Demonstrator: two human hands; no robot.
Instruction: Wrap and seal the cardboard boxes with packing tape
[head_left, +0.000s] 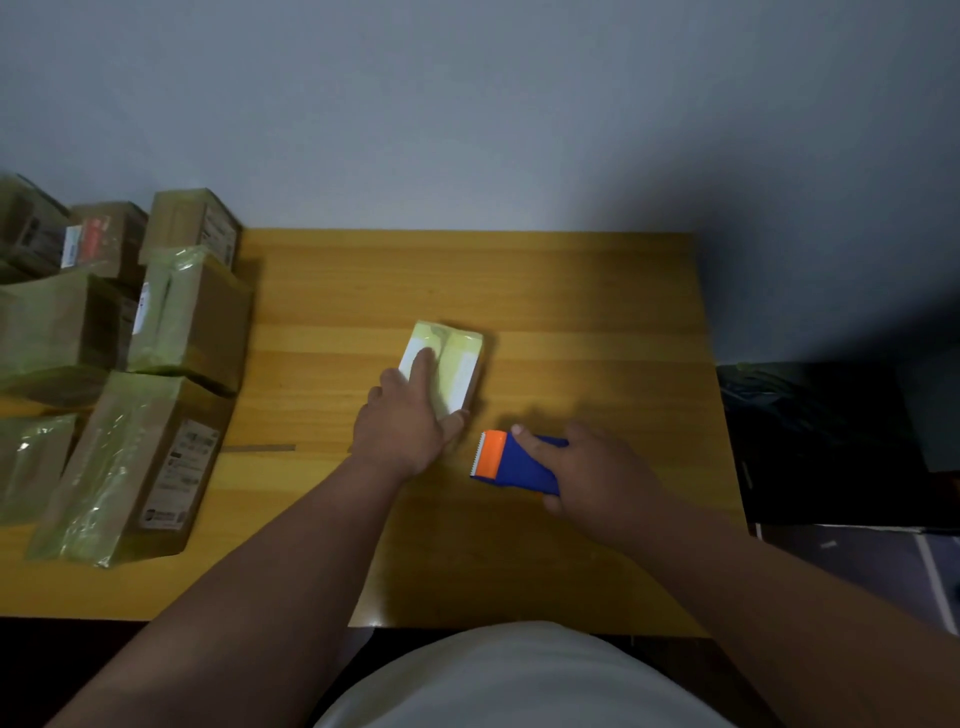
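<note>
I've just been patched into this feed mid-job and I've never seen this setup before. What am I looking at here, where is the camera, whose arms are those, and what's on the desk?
There is no machine here: a person works with two bare hands, and the single picture comes from a wide-angle camera worn on their head, looking forward and down.

The left hand rests on a small box in the middle of the wooden table, fingers laid along its top, which already looks covered in glossy yellowish tape. The right hand grips a blue tape dispenser with an orange toothed cutter, sitting just right of the box and pointing toward it; whether it touches the table I cannot tell.

On the table's left side lies a pile of cardboard boxes, several with glossy tape and printed labels. A dark bag sits beyond the table's right edge.
</note>
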